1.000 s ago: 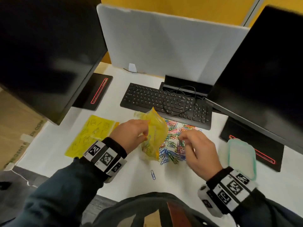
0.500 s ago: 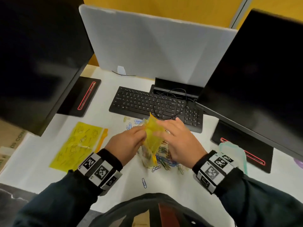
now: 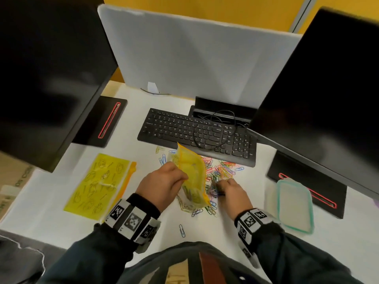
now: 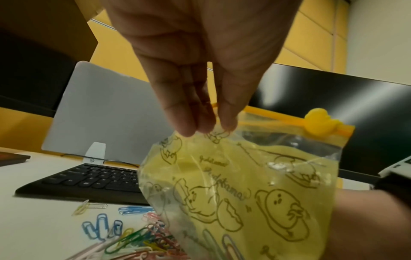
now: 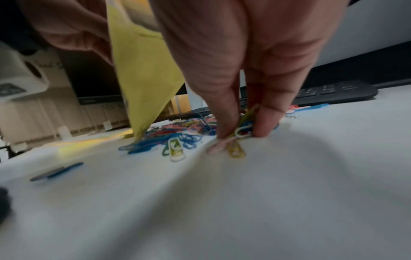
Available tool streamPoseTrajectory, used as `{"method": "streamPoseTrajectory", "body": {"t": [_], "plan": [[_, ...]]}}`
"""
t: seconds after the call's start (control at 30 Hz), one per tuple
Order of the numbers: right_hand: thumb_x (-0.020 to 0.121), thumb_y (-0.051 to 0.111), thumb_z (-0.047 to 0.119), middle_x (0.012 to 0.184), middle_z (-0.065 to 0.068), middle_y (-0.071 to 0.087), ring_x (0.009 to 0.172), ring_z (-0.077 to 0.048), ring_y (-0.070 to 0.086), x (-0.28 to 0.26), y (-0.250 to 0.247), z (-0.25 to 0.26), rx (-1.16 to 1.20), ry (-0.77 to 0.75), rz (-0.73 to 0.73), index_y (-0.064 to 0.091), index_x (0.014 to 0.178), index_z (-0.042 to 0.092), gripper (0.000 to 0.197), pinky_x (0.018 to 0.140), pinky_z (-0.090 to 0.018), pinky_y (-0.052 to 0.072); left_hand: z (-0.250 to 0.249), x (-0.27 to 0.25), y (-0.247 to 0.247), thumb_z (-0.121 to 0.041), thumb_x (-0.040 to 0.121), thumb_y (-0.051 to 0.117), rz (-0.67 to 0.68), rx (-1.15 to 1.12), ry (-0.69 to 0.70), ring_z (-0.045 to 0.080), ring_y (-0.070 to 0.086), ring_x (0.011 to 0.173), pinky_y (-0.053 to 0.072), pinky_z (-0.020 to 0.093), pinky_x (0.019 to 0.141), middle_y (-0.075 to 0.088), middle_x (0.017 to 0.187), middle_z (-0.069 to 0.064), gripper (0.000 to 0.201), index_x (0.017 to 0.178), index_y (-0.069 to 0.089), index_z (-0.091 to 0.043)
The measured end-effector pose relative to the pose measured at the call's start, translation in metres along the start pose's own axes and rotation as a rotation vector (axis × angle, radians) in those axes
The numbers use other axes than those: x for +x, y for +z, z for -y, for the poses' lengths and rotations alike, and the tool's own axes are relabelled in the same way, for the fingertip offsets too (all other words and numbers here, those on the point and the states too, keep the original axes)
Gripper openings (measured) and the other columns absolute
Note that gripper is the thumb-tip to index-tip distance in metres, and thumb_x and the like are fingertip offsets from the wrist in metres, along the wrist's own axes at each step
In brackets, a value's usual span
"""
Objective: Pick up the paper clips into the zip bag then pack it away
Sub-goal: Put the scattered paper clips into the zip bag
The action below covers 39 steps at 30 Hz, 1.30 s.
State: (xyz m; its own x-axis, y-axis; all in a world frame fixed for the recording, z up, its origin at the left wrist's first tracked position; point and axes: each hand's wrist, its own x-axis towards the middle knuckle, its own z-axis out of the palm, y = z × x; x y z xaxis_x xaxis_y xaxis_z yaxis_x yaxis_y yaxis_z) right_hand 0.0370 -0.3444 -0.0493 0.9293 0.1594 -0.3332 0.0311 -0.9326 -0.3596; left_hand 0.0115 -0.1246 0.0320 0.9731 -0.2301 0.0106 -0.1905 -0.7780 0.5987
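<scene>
My left hand [image 3: 164,182] [image 4: 206,123] pinches the upper edge of a yellow zip bag [image 3: 190,179] [image 4: 233,184] printed with cartoon figures, holding it upright with its bottom on the white table [image 3: 225,238]. Some clips show inside the bag's bottom. A spread of coloured paper clips [image 3: 221,171] [image 5: 177,135] lies in front of the keyboard. My right hand [image 3: 231,187] [image 5: 242,130] is down on the pile just right of the bag, its fingertips pinching a small bunch of clips against the table. One blue clip [image 3: 182,230] lies alone nearer to me.
A second yellow zip bag [image 3: 98,183] lies flat at the left. A clear lidded container [image 3: 293,203] with a green rim stands at the right. A black keyboard [image 3: 196,136] sits behind the clips, with two dark monitors [image 3: 328,89] on black bases [image 3: 102,121] at either side.
My right hand has come away from the bag's mouth and dropped back onto the clip pile, pinching a bunch. The left hand still holds the bag upright.
</scene>
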Motion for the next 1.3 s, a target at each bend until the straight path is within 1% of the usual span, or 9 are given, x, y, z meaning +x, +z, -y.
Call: {"method": "streamPoseTrajectory", "body": {"t": [0.27,0.37,0.5,0.63,0.8,0.9,1.0,1.13,1.3], "plan": [[0.070,0.069,-0.001,0.066,-0.004,0.063,0.065,-0.023,0.057,-0.010,-0.015,-0.010,0.358,0.102,-0.140,0.067,0.068,0.016,0.017,0.058,-0.022,0.040,-0.005,-0.004,0.004,-0.049,0.072,0.051,0.076,0.012,-0.044,0.020,0.059,0.079,0.047,0.030,0.067,0.056,0.099,0.001,0.035,0.083,0.059,-0.017],[0.069,0.072,-0.008,0.057,-0.004,0.060,0.053,-0.019,0.058,-0.022,-0.044,-0.004,0.794,0.176,-0.188,0.066,0.065,0.017,0.026,0.058,-0.031,0.054,-0.005,-0.005,0.009,-0.055,0.066,0.051,0.096,0.004,-0.033,0.020,0.059,0.088,0.047,0.030,0.069,0.058,0.103,0.001,0.041,0.079,0.057,-0.017],[0.071,0.068,-0.014,0.056,0.005,0.063,0.050,-0.007,0.061,-0.035,-0.084,0.034,1.200,0.033,-0.161,0.066,0.070,0.011,0.025,0.053,-0.021,0.056,-0.008,-0.001,0.013,-0.053,0.065,0.052,0.103,0.005,-0.004,0.021,0.059,0.094,0.045,0.029,0.070,0.061,0.102,0.000,0.037,0.076,0.056,-0.017],[0.070,0.073,-0.004,0.070,-0.002,0.063,0.060,-0.016,0.060,-0.030,-0.081,0.063,0.784,-0.095,-0.118,0.065,0.068,0.028,0.033,0.064,-0.029,0.053,-0.013,0.004,0.013,-0.033,0.069,0.067,0.078,0.020,0.034,0.022,0.058,0.087,0.041,0.028,0.065,0.062,0.093,0.000,0.021,0.073,0.055,-0.017],[0.077,0.061,0.000,0.087,0.015,0.064,0.070,-0.003,0.060,-0.015,-0.075,0.057,0.579,-0.135,-0.284,0.067,0.098,0.025,0.033,0.062,-0.002,0.042,-0.009,0.001,0.013,-0.033,0.068,0.065,0.035,0.037,0.040,0.023,0.061,0.081,0.040,0.026,0.061,0.064,0.087,-0.001,0.019,0.071,0.055,-0.017],[0.085,0.054,0.003,0.119,-0.008,0.062,0.100,-0.021,0.061,0.014,-0.069,0.024,0.310,0.001,-0.284,0.055,0.123,0.017,0.041,0.085,-0.019,0.046,-0.008,-0.001,0.013,-0.034,0.067,0.063,0.044,0.015,0.021,0.023,0.059,0.079,0.042,0.028,0.060,0.063,0.085,-0.001,0.019,0.071,0.054,-0.017],[0.091,0.049,0.011,0.155,-0.011,0.018,0.139,-0.030,0.025,0.027,-0.043,-0.005,-0.029,0.038,0.093,0.017,0.146,0.013,0.063,0.113,-0.038,0.025,-0.009,0.000,0.012,-0.038,0.067,0.060,0.039,0.007,0.018,0.021,0.059,0.078,0.046,0.031,0.060,0.062,0.083,-0.003,0.019,0.071,0.052,-0.021],[0.093,0.048,0.031,0.158,-0.009,0.006,0.144,-0.030,0.008,0.016,-0.017,-0.015,-0.068,-0.072,0.150,0.008,0.148,0.012,0.071,0.118,-0.036,0.009,0.000,-0.001,0.009,-0.042,0.068,0.058,-0.015,0.007,0.026,0.019,0.060,0.078,0.045,0.028,0.059,0.063,0.084,-0.003,0.024,0.074,0.042,-0.026],[0.078,0.068,0.027,0.138,-0.006,0.037,0.126,-0.028,0.035,0.000,-0.008,-0.011,-0.030,-0.056,0.095,0.026,0.143,0.017,0.077,0.103,-0.037,0.038,0.004,0.000,0.006,-0.053,0.065,0.042,-0.039,0.005,0.018,0.020,0.063,0.083,0.051,0.032,0.062,0.065,0.090,-0.002,0.028,0.077,0.040,-0.028]]}}
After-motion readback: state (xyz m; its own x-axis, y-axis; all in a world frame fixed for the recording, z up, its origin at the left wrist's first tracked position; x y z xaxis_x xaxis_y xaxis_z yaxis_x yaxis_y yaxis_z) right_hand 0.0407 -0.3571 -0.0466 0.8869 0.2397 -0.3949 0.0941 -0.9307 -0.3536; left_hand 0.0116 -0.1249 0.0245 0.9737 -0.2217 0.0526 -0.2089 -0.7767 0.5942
